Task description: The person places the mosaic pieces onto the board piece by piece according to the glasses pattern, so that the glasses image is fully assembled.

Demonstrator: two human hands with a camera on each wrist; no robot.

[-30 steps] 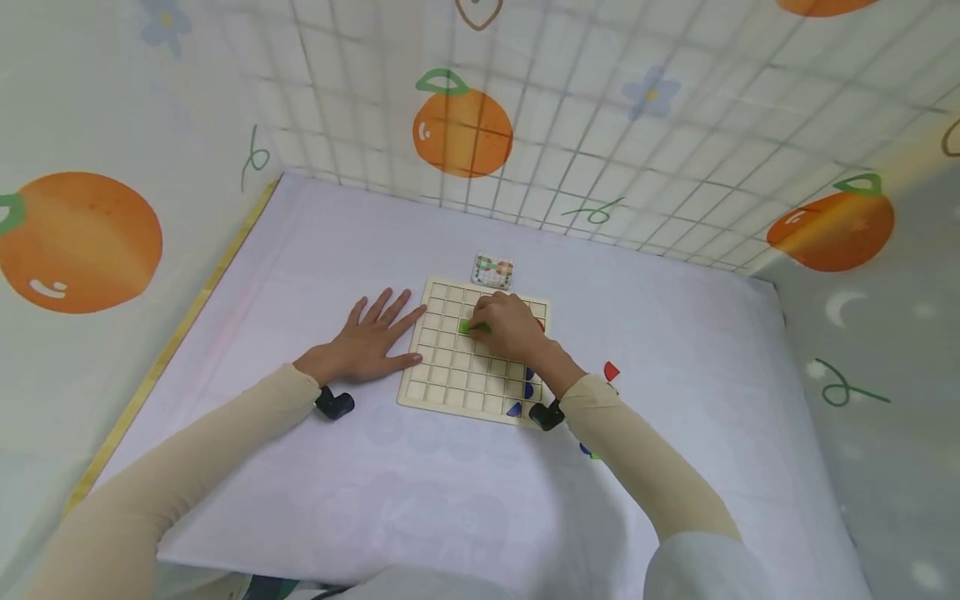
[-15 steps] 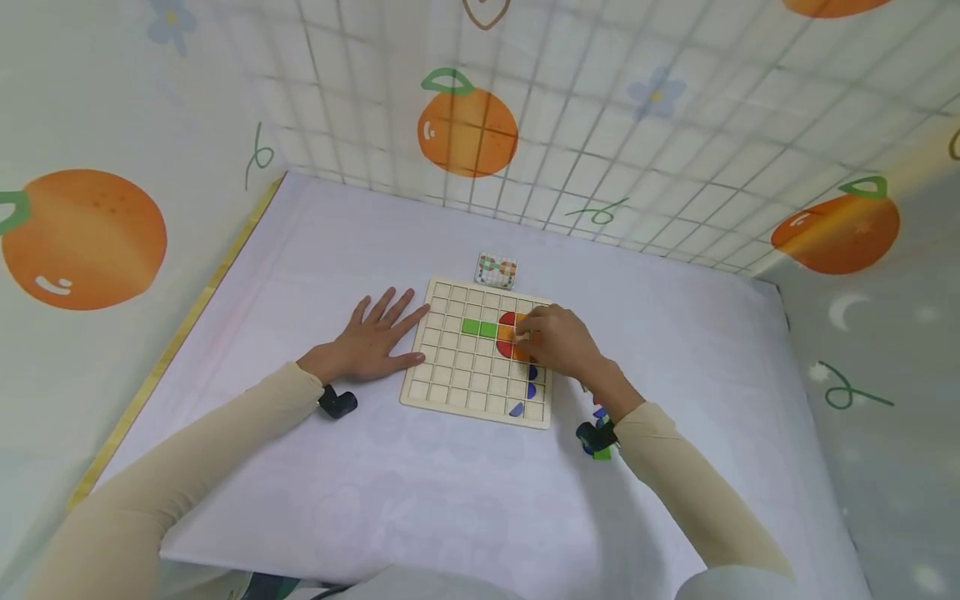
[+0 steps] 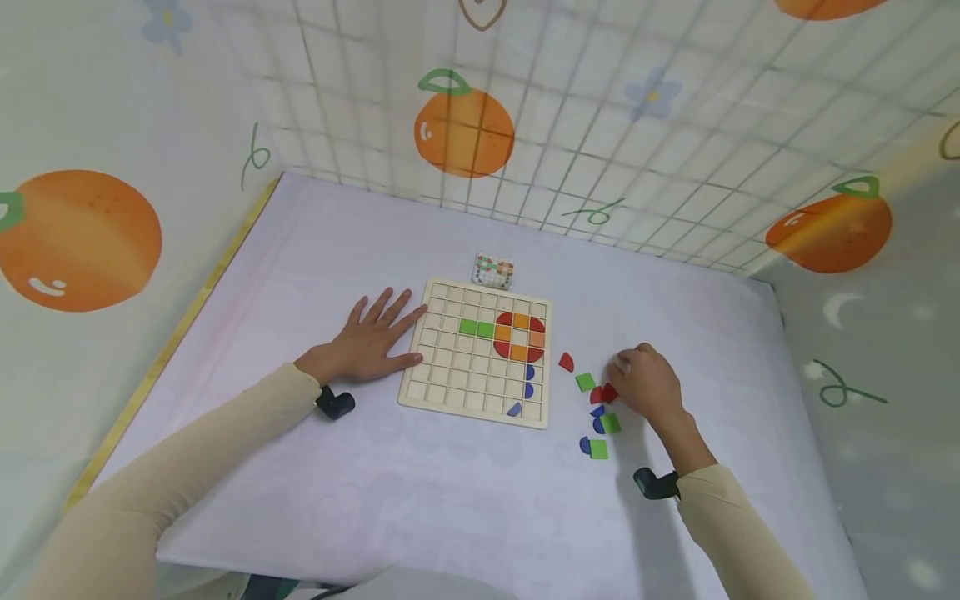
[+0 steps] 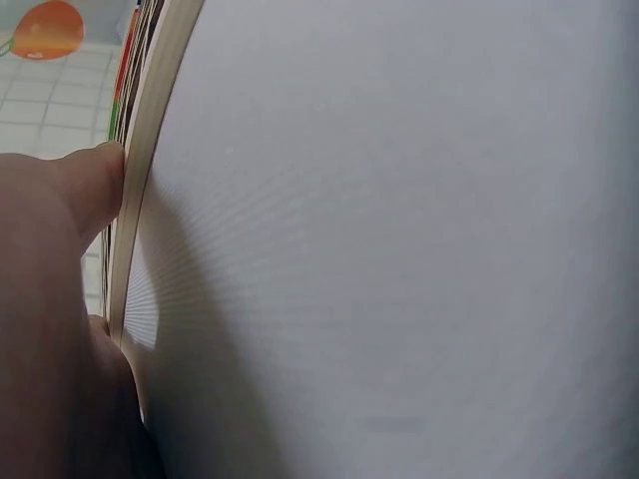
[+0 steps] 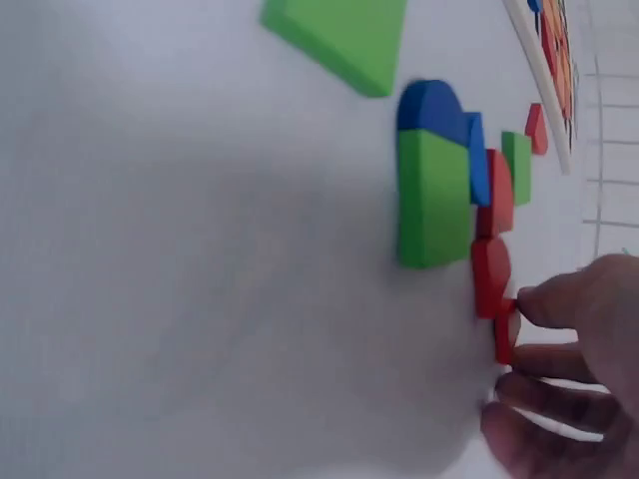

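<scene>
I see a pale lilac tabletop (image 3: 420, 500) walled in by sheets printed with oranges and grid lines. On it lies a wooden grid board (image 3: 450, 375) carrying two green squares, a ring of red and orange tiles and three blue pieces. Right of the board sits a loose cluster of small tiles, among them a red quarter-round piece (image 3: 609, 392). My left hand (image 3: 367, 342) lies flat, fingers spread, fingertips against the board's left edge. My right hand (image 3: 647, 382) has curled fingertips (image 5: 544, 299) pinching that red piece, which rests on the tabletop.
</scene>
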